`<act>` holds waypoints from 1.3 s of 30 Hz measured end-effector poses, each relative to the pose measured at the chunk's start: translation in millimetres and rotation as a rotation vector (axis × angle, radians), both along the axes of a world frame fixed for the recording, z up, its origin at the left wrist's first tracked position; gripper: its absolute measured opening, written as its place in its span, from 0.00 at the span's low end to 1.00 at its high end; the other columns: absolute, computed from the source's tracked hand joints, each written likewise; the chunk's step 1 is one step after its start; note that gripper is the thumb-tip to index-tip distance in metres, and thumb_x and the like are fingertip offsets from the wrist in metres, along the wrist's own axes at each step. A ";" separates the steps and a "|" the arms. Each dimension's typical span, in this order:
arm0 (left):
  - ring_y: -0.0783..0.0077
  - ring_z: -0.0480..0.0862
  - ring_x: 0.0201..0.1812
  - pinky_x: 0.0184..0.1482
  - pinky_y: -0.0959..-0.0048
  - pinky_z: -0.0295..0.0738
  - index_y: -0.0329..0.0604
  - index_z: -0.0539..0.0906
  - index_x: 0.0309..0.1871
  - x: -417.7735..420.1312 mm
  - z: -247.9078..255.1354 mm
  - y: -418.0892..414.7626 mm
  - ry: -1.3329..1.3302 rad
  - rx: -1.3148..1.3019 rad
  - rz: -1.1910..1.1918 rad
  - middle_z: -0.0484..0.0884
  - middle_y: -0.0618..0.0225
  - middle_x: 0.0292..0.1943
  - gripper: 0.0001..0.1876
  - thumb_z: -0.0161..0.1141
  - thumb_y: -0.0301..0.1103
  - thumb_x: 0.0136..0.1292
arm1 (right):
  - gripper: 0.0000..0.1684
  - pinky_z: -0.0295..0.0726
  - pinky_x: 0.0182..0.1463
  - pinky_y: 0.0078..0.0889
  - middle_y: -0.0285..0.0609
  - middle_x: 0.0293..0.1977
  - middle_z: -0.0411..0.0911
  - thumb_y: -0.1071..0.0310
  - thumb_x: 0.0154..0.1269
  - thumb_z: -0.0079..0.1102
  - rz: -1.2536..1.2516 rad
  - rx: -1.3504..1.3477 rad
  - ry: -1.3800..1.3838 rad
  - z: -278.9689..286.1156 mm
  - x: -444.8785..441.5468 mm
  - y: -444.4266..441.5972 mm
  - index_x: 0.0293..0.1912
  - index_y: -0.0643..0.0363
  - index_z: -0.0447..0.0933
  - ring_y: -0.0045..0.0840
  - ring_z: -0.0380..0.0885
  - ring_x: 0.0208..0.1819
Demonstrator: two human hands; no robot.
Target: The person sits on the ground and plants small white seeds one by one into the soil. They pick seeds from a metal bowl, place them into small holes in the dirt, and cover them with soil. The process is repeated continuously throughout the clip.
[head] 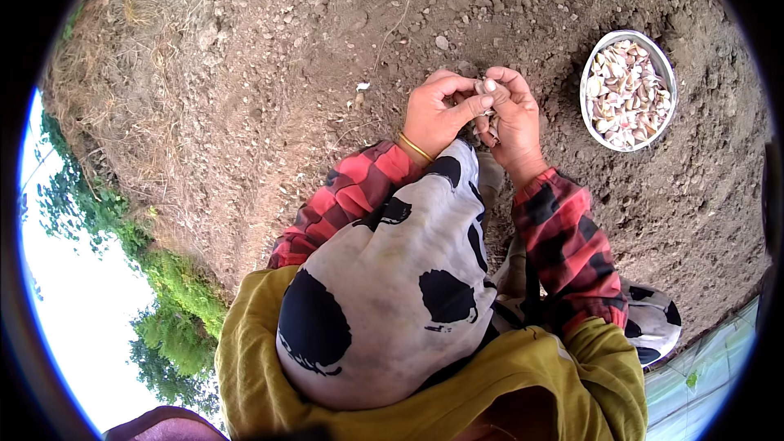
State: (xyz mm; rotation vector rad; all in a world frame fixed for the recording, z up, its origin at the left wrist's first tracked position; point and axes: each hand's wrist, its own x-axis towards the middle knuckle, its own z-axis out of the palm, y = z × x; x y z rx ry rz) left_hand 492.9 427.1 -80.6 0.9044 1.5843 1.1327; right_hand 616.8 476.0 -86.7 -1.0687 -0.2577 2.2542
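In front of my raised knee, my left hand point(432, 110) and my right hand point(518, 119) meet close above the soil. Garlic cloves point(493, 127) show in the curled fingers of my right hand. The thumb and forefinger of my left hand pinch a small piece at my right thumb, apparently garlic; the fingers partly hide it. A yellow metal bangle point(416, 148) circles my left wrist. To the right of my hands, an oval-looking, pale-rimmed bowl point(584, 104) rests on the ground, filled with separated garlic cloves point(628, 92).
Dry, crumbly soil point(294, 73) with small stones surrounds me. White bits of skin point(362, 86) lie left of my hands. My knee in spotted cloth point(392, 275) stands below my arms. Plastic sheeting point(704, 380) edges the lower right; dry grass point(141, 67) and green plants point(184, 300) are leftward.
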 end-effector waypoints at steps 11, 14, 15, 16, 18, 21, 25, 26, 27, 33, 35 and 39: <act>0.59 0.81 0.35 0.39 0.66 0.76 0.46 0.84 0.34 -92.7 -52.0 53.9 1.054 -0.038 -0.134 0.81 0.61 0.32 0.05 0.60 0.30 0.54 | 0.17 0.55 0.09 0.16 0.40 0.24 0.72 0.56 0.69 0.45 0.179 -0.215 0.058 1.6 -4.5 9.6 0.40 0.61 0.70 0.19 0.66 0.14; 0.60 0.80 0.36 0.38 0.62 0.76 0.47 0.81 0.26 -108.3 -83.2 74.9 1.358 -0.047 -0.375 0.79 0.65 0.29 0.03 0.59 0.32 0.53 | 0.19 0.54 0.10 0.16 0.42 0.26 0.72 0.58 0.69 0.39 0.190 -0.214 0.142 -0.2 -0.3 14.8 0.44 0.64 0.69 0.19 0.65 0.15; 0.61 0.80 0.36 0.38 0.63 0.76 0.47 0.81 0.26 -107.2 -85.8 78.1 1.380 -0.027 -0.408 0.79 0.66 0.28 0.02 0.59 0.31 0.52 | 0.19 0.54 0.11 0.16 0.42 0.27 0.72 0.58 0.69 0.38 0.193 -0.209 0.174 -0.2 1.5 15.8 0.45 0.65 0.69 0.19 0.64 0.15; 0.61 0.80 0.36 0.38 0.63 0.76 0.47 0.81 0.26 -106.3 -87.7 79.9 1.403 -0.007 -0.440 0.78 0.66 0.28 0.02 0.59 0.31 0.51 | 0.18 0.54 0.11 0.16 0.42 0.28 0.71 0.61 0.68 0.39 0.200 -0.206 0.183 0.9 2.5 17.3 0.48 0.67 0.67 0.19 0.63 0.16; 0.62 0.79 0.37 0.38 0.63 0.76 0.48 0.82 0.26 -104.4 -88.9 80.8 1.439 0.014 -0.477 0.78 0.67 0.28 0.02 0.59 0.30 0.49 | 0.17 0.55 0.10 0.16 0.43 0.28 0.71 0.63 0.69 0.39 0.180 -0.171 0.208 -1.1 3.3 17.4 0.48 0.66 0.67 0.19 0.63 0.16; 0.63 0.78 0.35 0.38 0.65 0.75 0.50 0.84 0.28 -100.0 -81.3 79.8 1.476 0.061 -0.425 0.77 0.67 0.27 0.04 0.59 0.30 0.49 | 0.15 0.55 0.10 0.15 0.43 0.28 0.71 0.64 0.70 0.40 0.113 -0.157 0.288 -5.0 4.9 15.0 0.49 0.64 0.67 0.18 0.63 0.15; 0.66 0.79 0.33 0.35 0.70 0.73 0.48 0.86 0.32 -75.5 -45.8 59.9 1.026 0.051 -0.281 0.79 0.67 0.28 0.05 0.61 0.34 0.55 | 0.17 0.56 0.10 0.15 0.42 0.26 0.70 0.61 0.71 0.43 0.078 -0.127 0.325 -7.0 9.1 13.1 0.53 0.59 0.67 0.17 0.63 0.14; 0.67 0.79 0.32 0.35 0.72 0.73 0.47 0.86 0.33 -65.2 -33.4 50.3 0.796 0.005 -0.267 0.80 0.68 0.28 0.06 0.62 0.35 0.57 | 0.18 0.56 0.09 0.16 0.41 0.26 0.70 0.61 0.71 0.44 0.109 -0.104 0.283 -6.1 9.6 13.0 0.55 0.59 0.66 0.17 0.62 0.13; 0.75 0.79 0.33 0.35 0.76 0.71 0.40 0.85 0.33 -54.3 -22.6 41.6 0.336 -0.092 -0.272 0.82 0.70 0.30 0.11 0.62 0.39 0.61 | 0.19 0.56 0.09 0.16 0.41 0.25 0.70 0.61 0.71 0.44 0.140 -0.081 0.240 -3.3 10.5 13.3 0.57 0.58 0.65 0.17 0.62 0.12; 0.80 0.78 0.32 0.35 0.81 0.72 0.35 0.81 0.41 -28.9 5.9 21.1 -0.370 -0.285 -0.174 0.82 0.69 0.31 0.10 0.62 0.33 0.62 | 0.26 0.55 0.09 0.16 0.38 0.22 0.69 0.57 0.70 0.49 0.211 -0.065 0.109 2.8 9.6 7.8 0.62 0.58 0.62 0.17 0.62 0.11; 0.80 0.79 0.31 0.32 0.80 0.72 0.34 0.80 0.41 -33.4 -3.0 25.9 -0.368 -0.259 -0.096 0.83 0.66 0.33 0.09 0.61 0.31 0.62 | 0.25 0.54 0.09 0.15 0.37 0.21 0.69 0.56 0.70 0.50 0.167 -0.092 0.127 1.7 11.2 7.8 0.60 0.59 0.64 0.16 0.63 0.11; 0.79 0.80 0.29 0.30 0.82 0.74 0.34 0.80 0.44 -46.6 -19.7 46.5 -0.313 -0.290 -0.108 0.83 0.64 0.32 0.10 0.59 0.30 0.63 | 0.19 0.54 0.09 0.15 0.37 0.21 0.69 0.57 0.69 0.51 0.139 -0.197 0.041 -3.0 20.3 12.4 0.50 0.63 0.71 0.16 0.65 0.12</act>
